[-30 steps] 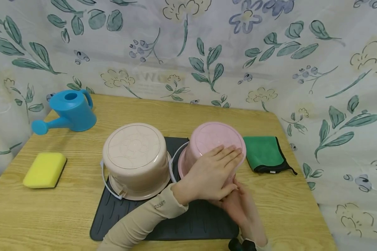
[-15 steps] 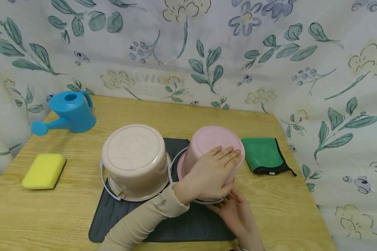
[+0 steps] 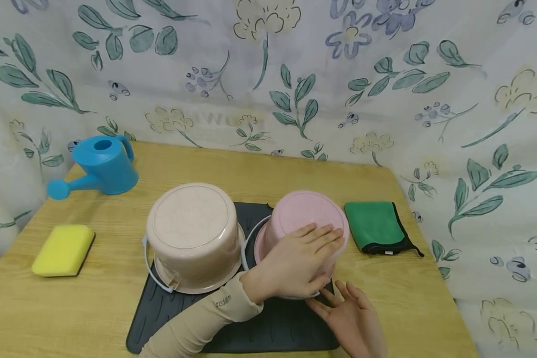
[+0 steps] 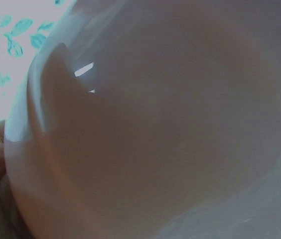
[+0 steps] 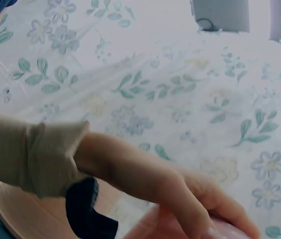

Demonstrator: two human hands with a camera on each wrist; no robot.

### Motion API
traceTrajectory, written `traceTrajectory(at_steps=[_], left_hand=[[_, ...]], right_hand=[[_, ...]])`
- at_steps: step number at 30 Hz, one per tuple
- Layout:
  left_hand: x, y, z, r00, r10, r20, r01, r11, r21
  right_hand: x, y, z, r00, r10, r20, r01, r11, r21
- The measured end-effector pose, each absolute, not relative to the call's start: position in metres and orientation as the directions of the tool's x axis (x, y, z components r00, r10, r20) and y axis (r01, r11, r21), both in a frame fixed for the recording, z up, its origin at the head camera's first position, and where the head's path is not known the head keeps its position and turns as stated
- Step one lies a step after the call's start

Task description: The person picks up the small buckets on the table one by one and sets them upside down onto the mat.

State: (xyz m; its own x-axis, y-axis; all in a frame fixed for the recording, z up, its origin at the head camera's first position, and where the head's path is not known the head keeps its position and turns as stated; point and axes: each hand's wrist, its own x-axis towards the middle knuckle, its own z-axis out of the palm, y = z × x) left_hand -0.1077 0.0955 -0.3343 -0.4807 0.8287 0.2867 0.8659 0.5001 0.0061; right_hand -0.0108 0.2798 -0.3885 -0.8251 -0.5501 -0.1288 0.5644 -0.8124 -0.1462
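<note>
A pink bucket (image 3: 291, 214) stands upside down on a dark ribbed mat (image 3: 268, 328). My left hand (image 3: 295, 258) lies across its upturned base and side, fingers extended. The bucket's curved wall (image 4: 155, 124) fills most of the left wrist view. Beside the bucket's lower right rim is my right hand (image 3: 349, 318), with fingers spread and fingertips close to the rim and pale handle; whether they touch is unclear. To the left, a larger beige bucket (image 3: 192, 219) also sits upside down on the mat. In the right wrist view the left hand (image 5: 180, 189) rests over the pink bucket.
A blue watering can (image 3: 107, 166) stands at the back left of the wooden table (image 3: 49, 318). Nearer on that side lies a yellow sponge (image 3: 64, 250). A folded green cloth (image 3: 376, 226) with black edging lies right of the pink bucket. A floral sheet (image 3: 232, 64) hangs behind.
My right hand has come out from under the left hand and moved down and right, its fingers spreading beside the bucket's rim. The left hand stays on the bucket. The head view has tilted slightly upward.
</note>
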Motion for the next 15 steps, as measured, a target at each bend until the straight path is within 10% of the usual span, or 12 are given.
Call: traceTrajectory(at_steps=[10,15], left_hand=[[-0.112,0.097,-0.334,-0.473,0.84,0.265,0.87,0.493,-0.011],[-0.114,0.096,-0.334,-0.459,0.842,0.284,0.879,0.477,0.005]], right_hand=[[-0.02,0.291,-0.379,-0.819,-0.555,-0.143,0.573,-0.796,-0.195],[-0.03,0.302,-0.367,-0.897,-0.365,-0.252,0.442,-0.77,-0.46]])
